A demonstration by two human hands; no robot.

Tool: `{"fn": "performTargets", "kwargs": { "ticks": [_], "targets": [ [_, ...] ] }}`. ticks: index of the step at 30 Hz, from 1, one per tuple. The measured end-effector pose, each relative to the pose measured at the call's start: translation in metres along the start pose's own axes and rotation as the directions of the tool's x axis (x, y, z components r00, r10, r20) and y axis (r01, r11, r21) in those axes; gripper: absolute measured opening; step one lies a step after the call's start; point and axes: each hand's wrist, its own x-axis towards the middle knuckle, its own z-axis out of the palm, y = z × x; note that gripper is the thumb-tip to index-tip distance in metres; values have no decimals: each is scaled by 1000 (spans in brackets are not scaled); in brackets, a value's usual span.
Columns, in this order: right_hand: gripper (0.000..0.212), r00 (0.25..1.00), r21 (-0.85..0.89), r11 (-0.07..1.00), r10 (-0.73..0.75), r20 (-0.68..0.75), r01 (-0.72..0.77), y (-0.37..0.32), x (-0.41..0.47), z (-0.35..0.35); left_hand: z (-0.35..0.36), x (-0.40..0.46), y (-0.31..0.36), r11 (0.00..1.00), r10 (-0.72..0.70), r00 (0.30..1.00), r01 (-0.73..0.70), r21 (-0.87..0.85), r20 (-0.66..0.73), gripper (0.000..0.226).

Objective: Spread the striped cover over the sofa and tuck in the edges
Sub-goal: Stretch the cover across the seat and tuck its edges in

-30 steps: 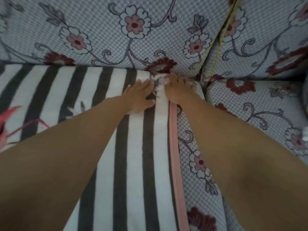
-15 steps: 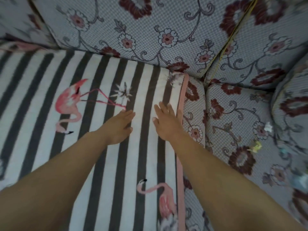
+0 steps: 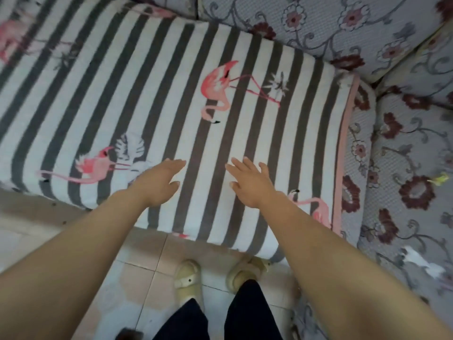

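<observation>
The striped cover (image 3: 171,99), grey and white with pink flamingos and a pink right border, lies flat over the sofa seat and hangs over its front edge. Its back edge disappears into the gap under the floral back cushions (image 3: 331,28). My left hand (image 3: 158,182) hovers palm down over the front part of the cover, fingers spread. To its right, my right hand (image 3: 250,184) does the same. Neither hand holds anything.
The floral sofa seat (image 3: 411,168) stays uncovered to the right of the pink border, with small scraps lying on it. Below the sofa front is a tiled floor (image 3: 137,278), where my feet in pale slippers (image 3: 187,276) stand.
Both hands have drawn back from the rear corner of the cover toward the seat's front. The view has pulled away from the sofa, and the floor and my feet now show.
</observation>
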Motion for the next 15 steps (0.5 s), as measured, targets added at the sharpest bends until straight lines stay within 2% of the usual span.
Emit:
{"fn": "performTargets", "kwargs": {
  "ticks": [6,10,13,15],
  "targets": [
    [55,991,-44,995,-82,108,87,-55,5,50,31,-31,-76,992,-111,994,109,-68,-20,56],
    [57,975,-109,977,-165,150,182,-75,6,78,65,-38,-104,989,-124,992,123,-84,-2,61],
    [54,958,-211,935,-283,49,287,-90,1,87,94,-43,-113,985,-141,990,141,-95,11,56],
    [39,925,-213,901,-375,55,378,-105,-4,95,114,-44,-114,970,-208,978,209,-125,14,45]
  ]
}}
